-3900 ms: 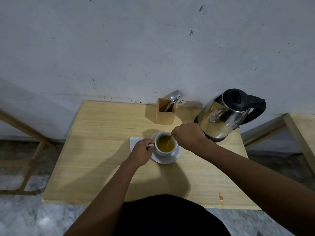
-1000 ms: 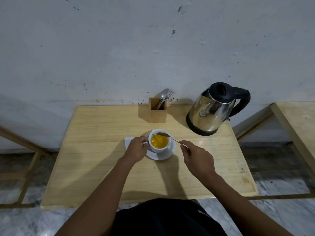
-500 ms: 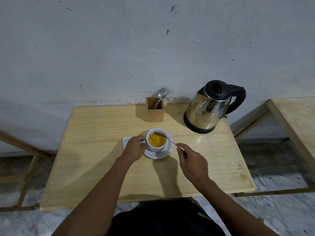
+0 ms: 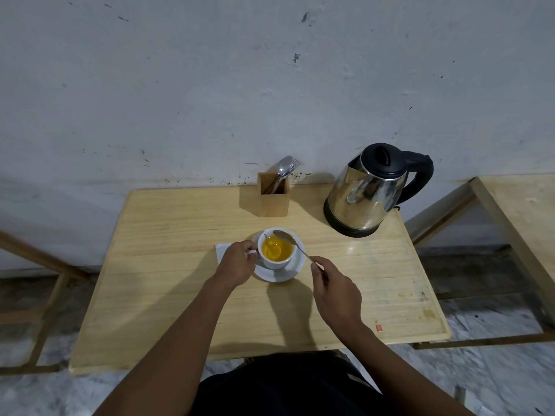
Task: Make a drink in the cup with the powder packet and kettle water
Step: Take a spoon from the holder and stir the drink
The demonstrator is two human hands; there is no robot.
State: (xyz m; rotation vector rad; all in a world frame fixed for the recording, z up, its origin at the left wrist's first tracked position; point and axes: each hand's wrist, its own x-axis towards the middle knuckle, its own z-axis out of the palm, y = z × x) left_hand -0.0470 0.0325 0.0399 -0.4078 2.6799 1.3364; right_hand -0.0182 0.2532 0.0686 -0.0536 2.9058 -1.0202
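A white cup point(image 4: 277, 263) holding swirling yellow-orange liquid stands on a white saucer point(image 4: 289, 273) in the middle of the wooden table point(image 4: 168, 280). My left hand point(image 4: 237, 264) grips the cup's handle. My right hand point(image 4: 336, 291) pinches the end of a metal spoon point(image 4: 288, 238), whose bowl hovers over the cup's far rim, out of the liquid. A white packet point(image 4: 222, 250) lies flat left of the saucer, partly under my left hand. The steel kettle point(image 4: 368, 192) with black lid and handle sits at the back right.
A wooden holder point(image 4: 273, 195) with a spoon and fork stands at the back by the wall. A second wooden table point(image 4: 528, 211) is to the right. A small red mark point(image 4: 379, 327) lies near the table's front right edge.
The spoon was stirring inside the cup 3.9 s ago; my right hand has since pulled back to the right and lifted the spoon's bowl above the rim. My left hand keeps its grip.
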